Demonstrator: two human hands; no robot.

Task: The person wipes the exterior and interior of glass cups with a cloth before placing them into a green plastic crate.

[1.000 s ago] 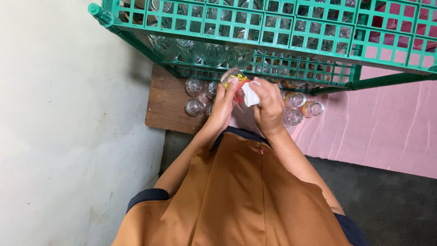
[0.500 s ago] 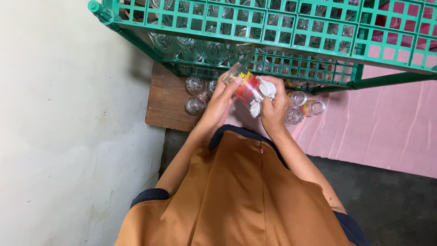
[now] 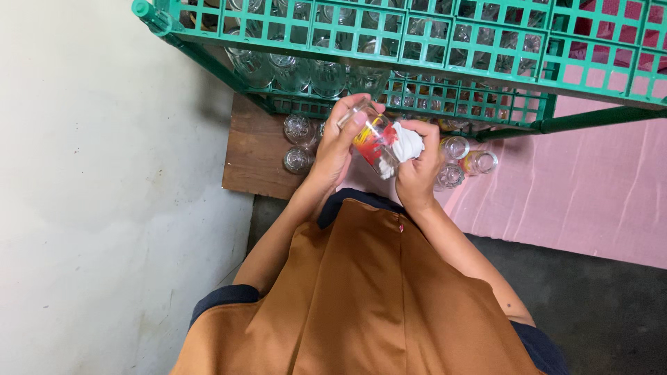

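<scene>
Left hand (image 3: 335,142) clamped on tilted glass (image 3: 369,133); right hand (image 3: 419,170) fingers pinching white cloth (image 3: 401,144) against it, under green rack (image 3: 445,52).

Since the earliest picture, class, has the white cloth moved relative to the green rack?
No, barely: the white cloth remains just below the green rack's front edge, in the right hand.

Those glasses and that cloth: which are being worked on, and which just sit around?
In use:
left hand
painted glass
white cloth
right hand

Sitting around:
glasses on the wooden board
glasses on the pink cover
green rack
</scene>
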